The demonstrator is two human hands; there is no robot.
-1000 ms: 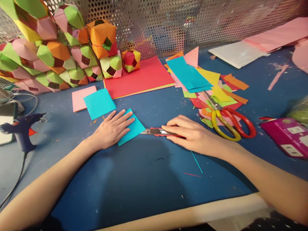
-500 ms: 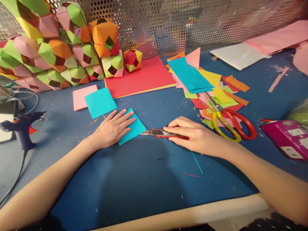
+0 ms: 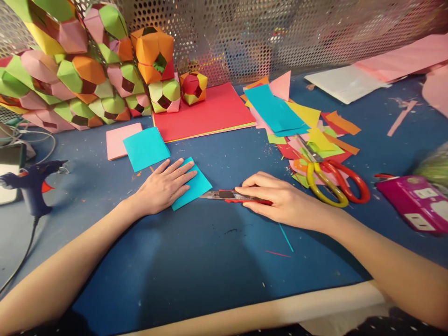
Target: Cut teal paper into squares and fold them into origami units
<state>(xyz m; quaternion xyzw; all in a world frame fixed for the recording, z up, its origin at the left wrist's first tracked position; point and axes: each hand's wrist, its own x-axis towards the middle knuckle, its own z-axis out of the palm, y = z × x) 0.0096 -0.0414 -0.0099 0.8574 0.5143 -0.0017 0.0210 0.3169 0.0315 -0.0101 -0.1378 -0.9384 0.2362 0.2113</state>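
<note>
My left hand lies flat with its fingers stretched out over a folded piece of blue paper, holding it against the table. My right hand is closed around a red utility knife. The knife's blade points left, and its tip is at the paper's lower right edge. Just behind my left hand a blue paper square overlaps some pink paper squares. A thin blue paper strip lies near my right wrist.
Scissors rest on a heap of paper scraps at the right. Red sheets lie at the back, beside stacked folded-paper balls. A glue gun stands at the left. A magenta box is at the far right.
My right hand and the knife have shifted slightly left, so the blade tip sits farther along the paper's lower edge. My left hand stays in place.
</note>
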